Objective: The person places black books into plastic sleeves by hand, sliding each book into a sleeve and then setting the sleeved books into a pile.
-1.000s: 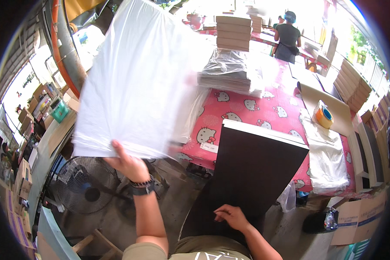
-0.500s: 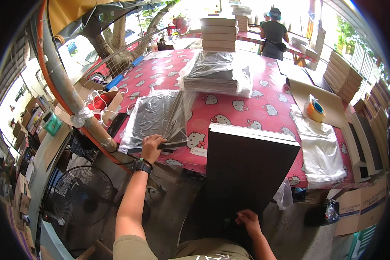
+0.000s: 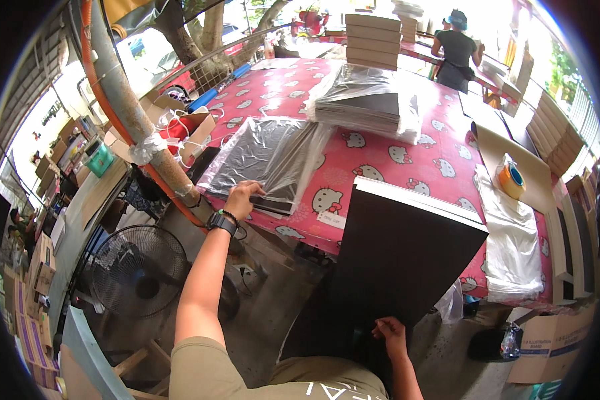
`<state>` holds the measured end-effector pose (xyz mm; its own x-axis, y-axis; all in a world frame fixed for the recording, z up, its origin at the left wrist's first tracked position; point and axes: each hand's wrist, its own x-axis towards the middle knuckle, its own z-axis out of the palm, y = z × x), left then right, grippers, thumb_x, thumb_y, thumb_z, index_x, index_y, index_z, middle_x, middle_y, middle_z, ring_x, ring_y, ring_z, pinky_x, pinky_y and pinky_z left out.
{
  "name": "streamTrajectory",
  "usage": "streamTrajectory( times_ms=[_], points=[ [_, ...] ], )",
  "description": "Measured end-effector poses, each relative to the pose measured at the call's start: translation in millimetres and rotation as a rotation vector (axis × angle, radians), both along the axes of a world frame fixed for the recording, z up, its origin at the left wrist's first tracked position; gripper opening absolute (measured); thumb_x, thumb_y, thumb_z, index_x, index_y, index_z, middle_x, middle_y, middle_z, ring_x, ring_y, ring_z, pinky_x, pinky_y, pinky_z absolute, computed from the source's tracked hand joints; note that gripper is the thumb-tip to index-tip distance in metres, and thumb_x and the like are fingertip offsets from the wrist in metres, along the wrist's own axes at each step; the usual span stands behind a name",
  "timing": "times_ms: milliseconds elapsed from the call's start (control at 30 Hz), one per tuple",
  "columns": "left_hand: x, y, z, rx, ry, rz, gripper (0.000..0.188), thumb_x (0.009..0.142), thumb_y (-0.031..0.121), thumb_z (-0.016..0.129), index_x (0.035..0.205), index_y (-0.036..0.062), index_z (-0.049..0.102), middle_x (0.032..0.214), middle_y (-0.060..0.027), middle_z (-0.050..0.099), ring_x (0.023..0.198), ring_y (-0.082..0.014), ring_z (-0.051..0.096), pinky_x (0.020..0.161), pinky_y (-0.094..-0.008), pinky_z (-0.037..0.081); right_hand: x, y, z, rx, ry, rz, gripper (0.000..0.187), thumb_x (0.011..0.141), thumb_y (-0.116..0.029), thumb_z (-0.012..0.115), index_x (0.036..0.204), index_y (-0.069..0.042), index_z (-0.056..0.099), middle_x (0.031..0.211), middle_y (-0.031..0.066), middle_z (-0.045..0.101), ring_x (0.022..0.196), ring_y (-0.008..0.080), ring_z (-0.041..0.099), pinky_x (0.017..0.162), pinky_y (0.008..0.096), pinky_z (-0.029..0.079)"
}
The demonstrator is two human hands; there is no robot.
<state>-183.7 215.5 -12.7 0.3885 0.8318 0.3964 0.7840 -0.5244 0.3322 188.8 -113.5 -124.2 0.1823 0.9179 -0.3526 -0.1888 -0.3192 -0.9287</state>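
My left hand (image 3: pixel 245 198) reaches out to the near edge of a flat black board pack (image 3: pixel 257 153) in a clear plastic sleeve. Its fingers are bent and closed over the wrinkled plastic at that edge. In front of me a thick stack of black boards (image 3: pixel 407 253) with white edges leans against the table front, its top above the table's edge. My right hand (image 3: pixel 390 337) is low beside this stack, fingers curled in; whether anything is in them is hidden.
A pink patterned table (image 3: pixel 323 227) bears a plastic-wrapped board stack (image 3: pixel 360 110), brown boxes (image 3: pixel 372 41), a tape roll (image 3: pixel 511 180) and white plastic sleeves (image 3: pixel 513 250). A rusty post (image 3: pixel 140 120) and fan (image 3: pixel 139 272) stand left. Another person (image 3: pixel 457 53) is at the back.
The view has swung left, so the scene sits further right. My left hand has shifted slightly forward along the sleeve's near edge. My right hand remains by the leaning stack.
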Motion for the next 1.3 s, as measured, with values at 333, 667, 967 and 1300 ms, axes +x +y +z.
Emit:
streamTrajectory(
  times_ms=[333,667,967,1300],
  points=[
    [51,-40,-19,0.166,-0.09,0.1,0.04,0.062,0.003,0.053,0.102,0.0108,0.055,0.108,-0.0069,0.052,0.107,-0.0256,0.044,0.089,-0.0395,0.033,-6,-8,-3,-0.06,0.024,0.063,0.016,0.082,-0.015,0.055,0.087,0.001,0.057,0.069,0.0061,0.058,0.062,0.0113,0.055,0.057,0.023,0.044],
    [91,-18,-38,0.198,-0.44,0.068,0.01,0.064,0.003,0.057,0.073,0.005,0.06,0.081,-0.0076,0.059,0.086,-0.0256,0.052,0.077,-0.0362,0.041,-4,-4,-7,-0.012,0.031,0.018,0.015,0.082,-0.013,0.054,0.087,0.001,0.056,0.069,0.0062,0.058,0.062,0.0113,0.055,0.056,0.0228,0.044],
    [69,-13,-31,-0.191,-0.606,-0.128,0.006,0.056,0.003,0.058,0.061,0.0023,0.058,0.085,-0.0076,0.059,0.092,-0.0212,0.051,0.08,-0.0318,0.039,-4,-10,-19,-0.038,0.023,0.03,0.015,0.082,-0.013,0.054,0.086,0.001,0.057,0.069,0.006,0.058,0.061,0.0108,0.055,0.055,0.0228,0.044],
    [70,-15,-26,-0.215,-0.6,-0.161,0.015,0.055,0.006,0.061,0.07,0.0043,0.06,0.092,-0.0072,0.056,0.091,-0.0214,0.05,0.08,-0.0318,0.039,-5,-11,-19,-0.021,0.017,0.003,0.013,0.082,-0.012,0.054,0.086,0.001,0.057,0.068,0.0054,0.058,0.06,0.0099,0.053,0.055,0.0224,0.043]
  ],
)
